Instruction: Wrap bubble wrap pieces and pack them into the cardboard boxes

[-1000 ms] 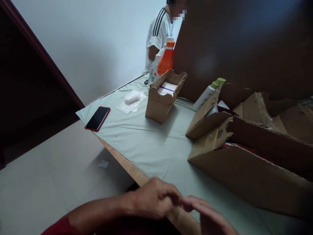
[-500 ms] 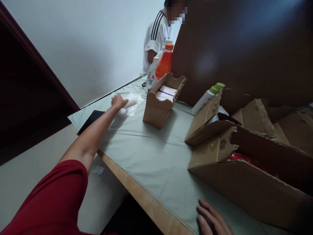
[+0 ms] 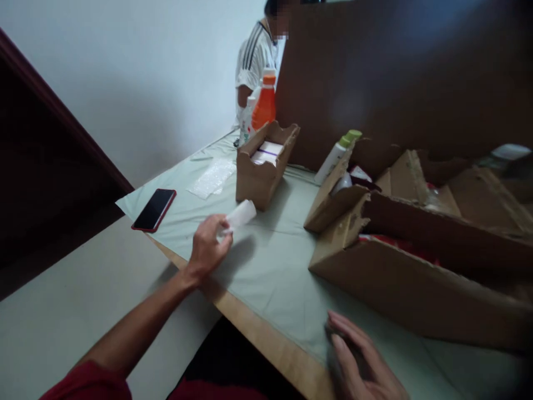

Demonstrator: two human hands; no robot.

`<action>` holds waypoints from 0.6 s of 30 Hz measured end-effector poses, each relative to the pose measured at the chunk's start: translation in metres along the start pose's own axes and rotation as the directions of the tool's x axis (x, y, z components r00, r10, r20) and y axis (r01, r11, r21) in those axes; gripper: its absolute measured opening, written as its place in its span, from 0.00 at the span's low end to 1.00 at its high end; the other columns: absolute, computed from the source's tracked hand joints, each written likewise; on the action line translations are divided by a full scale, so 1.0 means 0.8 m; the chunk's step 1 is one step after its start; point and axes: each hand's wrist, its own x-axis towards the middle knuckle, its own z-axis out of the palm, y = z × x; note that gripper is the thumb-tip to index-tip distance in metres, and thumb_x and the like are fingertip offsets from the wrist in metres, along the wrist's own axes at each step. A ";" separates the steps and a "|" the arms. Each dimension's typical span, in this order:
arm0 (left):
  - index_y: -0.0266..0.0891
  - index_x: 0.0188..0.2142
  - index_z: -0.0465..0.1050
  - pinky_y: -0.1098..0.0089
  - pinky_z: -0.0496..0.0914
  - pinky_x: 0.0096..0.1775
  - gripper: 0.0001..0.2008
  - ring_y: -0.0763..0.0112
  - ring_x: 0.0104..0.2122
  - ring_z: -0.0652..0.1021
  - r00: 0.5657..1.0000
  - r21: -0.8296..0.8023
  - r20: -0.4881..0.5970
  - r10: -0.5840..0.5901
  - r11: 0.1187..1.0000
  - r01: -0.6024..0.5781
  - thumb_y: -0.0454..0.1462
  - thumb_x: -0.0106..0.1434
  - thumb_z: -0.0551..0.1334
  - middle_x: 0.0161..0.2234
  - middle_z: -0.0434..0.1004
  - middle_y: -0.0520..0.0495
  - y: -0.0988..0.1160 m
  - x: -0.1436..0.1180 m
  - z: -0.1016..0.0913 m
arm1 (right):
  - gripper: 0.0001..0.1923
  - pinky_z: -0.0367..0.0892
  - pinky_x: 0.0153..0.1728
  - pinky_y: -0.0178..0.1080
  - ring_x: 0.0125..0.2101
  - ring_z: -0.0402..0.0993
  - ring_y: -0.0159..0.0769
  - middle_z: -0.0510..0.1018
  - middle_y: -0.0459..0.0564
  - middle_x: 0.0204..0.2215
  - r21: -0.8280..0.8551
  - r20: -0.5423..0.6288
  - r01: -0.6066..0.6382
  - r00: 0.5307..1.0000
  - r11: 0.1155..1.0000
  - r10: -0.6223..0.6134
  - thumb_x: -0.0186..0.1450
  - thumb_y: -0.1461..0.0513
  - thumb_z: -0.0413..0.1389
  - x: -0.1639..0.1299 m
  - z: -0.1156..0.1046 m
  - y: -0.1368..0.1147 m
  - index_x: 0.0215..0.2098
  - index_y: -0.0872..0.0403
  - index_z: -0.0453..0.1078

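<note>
White wrapped roll (image 3: 241, 214) is being gripped in the left hand (image 3: 208, 247) at centre frame; right hand (image 3: 360, 361) is lying open, lower right, awaiting transfer.

On the table (image 3: 266, 266), the phone (image 3: 154, 209) lies far left, the bubble wrap (image 3: 211, 178) behind it. A small box (image 3: 261, 169) stands between wrap and large carton (image 3: 416, 266); bottles (image 3: 263, 105) stand behind.

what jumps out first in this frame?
The left hand at mid-table, holding up a small white wrapped packet. Behind it stands a small open carton, with an orange bottle at the far end. A big torn cardboard box fills the right side.
</note>
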 end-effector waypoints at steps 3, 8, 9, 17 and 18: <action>0.43 0.41 0.67 0.64 0.75 0.46 0.10 0.63 0.45 0.80 0.982 -0.238 0.070 0.176 0.959 -0.154 0.30 0.61 0.61 0.44 0.79 0.43 0.061 -0.103 0.017 | 0.24 0.79 0.46 0.45 0.46 0.83 0.45 0.82 0.57 0.52 0.270 0.170 -0.202 0.972 0.941 0.160 0.68 0.48 0.58 0.001 0.009 -0.039 0.57 0.50 0.73; 0.42 0.45 0.69 0.57 0.75 0.51 0.13 0.57 0.50 0.79 0.915 -0.459 0.283 0.287 0.878 -0.133 0.34 0.61 0.67 0.50 0.77 0.38 0.122 -0.186 0.030 | 0.36 0.79 0.42 0.42 0.43 0.83 0.43 0.83 0.58 0.47 0.467 0.202 -0.384 0.923 0.796 0.327 0.62 0.47 0.63 -0.001 0.027 -0.044 0.63 0.55 0.66; 0.42 0.44 0.69 0.57 0.75 0.51 0.11 0.57 0.50 0.79 0.912 -0.466 0.305 0.273 0.878 -0.108 0.33 0.62 0.65 0.49 0.77 0.39 0.124 -0.187 0.030 | 0.31 0.79 0.40 0.42 0.40 0.83 0.42 0.84 0.56 0.44 0.473 0.165 -0.386 0.922 0.792 0.351 0.64 0.48 0.62 -0.004 0.029 -0.041 0.60 0.55 0.69; 0.42 0.66 0.58 0.51 0.74 0.55 0.34 0.54 0.56 0.76 0.939 -0.293 0.336 0.077 0.956 0.027 0.39 0.63 0.66 0.59 0.72 0.36 0.107 -0.149 0.029 | 0.15 0.78 0.37 0.37 0.34 0.82 0.35 0.85 0.49 0.37 0.432 -0.031 -0.247 0.957 0.867 0.288 0.69 0.55 0.58 -0.015 0.019 -0.045 0.51 0.52 0.77; 0.42 0.67 0.56 0.49 0.73 0.57 0.35 0.52 0.59 0.74 0.951 -0.272 0.293 0.102 0.962 -0.019 0.39 0.64 0.65 0.61 0.69 0.35 0.106 -0.143 0.030 | 0.15 0.78 0.38 0.37 0.35 0.81 0.34 0.85 0.49 0.37 0.406 -0.061 -0.224 0.961 0.886 0.271 0.69 0.55 0.58 -0.014 0.013 -0.045 0.51 0.51 0.77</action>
